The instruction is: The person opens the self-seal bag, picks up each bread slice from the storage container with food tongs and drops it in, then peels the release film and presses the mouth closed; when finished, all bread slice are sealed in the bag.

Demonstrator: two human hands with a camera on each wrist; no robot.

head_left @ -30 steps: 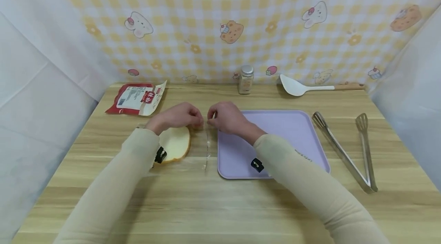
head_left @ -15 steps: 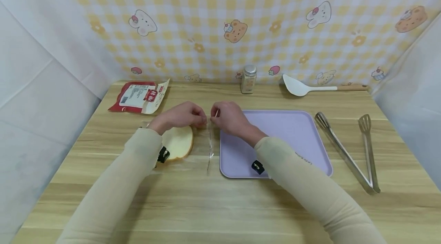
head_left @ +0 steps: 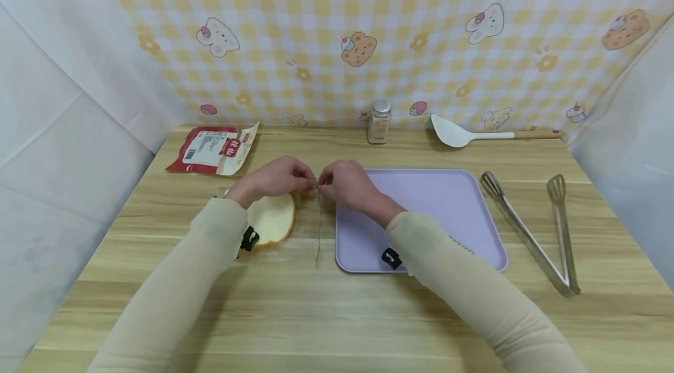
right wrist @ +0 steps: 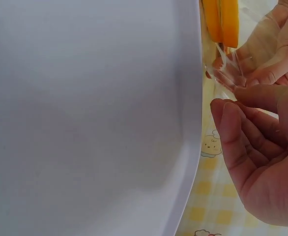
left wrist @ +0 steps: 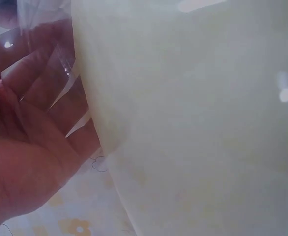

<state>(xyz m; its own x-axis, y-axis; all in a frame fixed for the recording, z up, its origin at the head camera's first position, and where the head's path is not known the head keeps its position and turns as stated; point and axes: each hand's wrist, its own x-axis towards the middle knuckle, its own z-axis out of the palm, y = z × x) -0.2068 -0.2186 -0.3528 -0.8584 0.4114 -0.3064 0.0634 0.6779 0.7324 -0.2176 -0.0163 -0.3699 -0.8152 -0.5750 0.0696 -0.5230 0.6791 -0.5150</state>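
A clear plastic bag (head_left: 307, 230) lies left of the lilac tray, with sliced bread (head_left: 274, 218) inside it. Two stacked slices with orange-brown crusts (right wrist: 221, 22) show in the right wrist view. At the far corner of the bag's right-hand edge, my left hand (head_left: 279, 177) pinches the plastic. My right hand (head_left: 347, 186) pinches the same edge, its fingertips almost meeting the left ones. In the left wrist view, bread (left wrist: 193, 118) fills most of the picture behind shiny film, and the left palm and fingers (left wrist: 31, 172) show beside it.
The lilac tray (head_left: 432, 197) lies under the right forearm. Metal tongs (head_left: 526, 238) rest to its right. Along the back are a red and white packet (head_left: 210, 149), a shaker jar (head_left: 379, 121) and a white spatula with a wooden handle (head_left: 458, 133).
My right hand has come slightly left, so the fingertips of both hands are closer together on the bag's edge. The left hand has stayed at the corner. The head view has shifted slightly.
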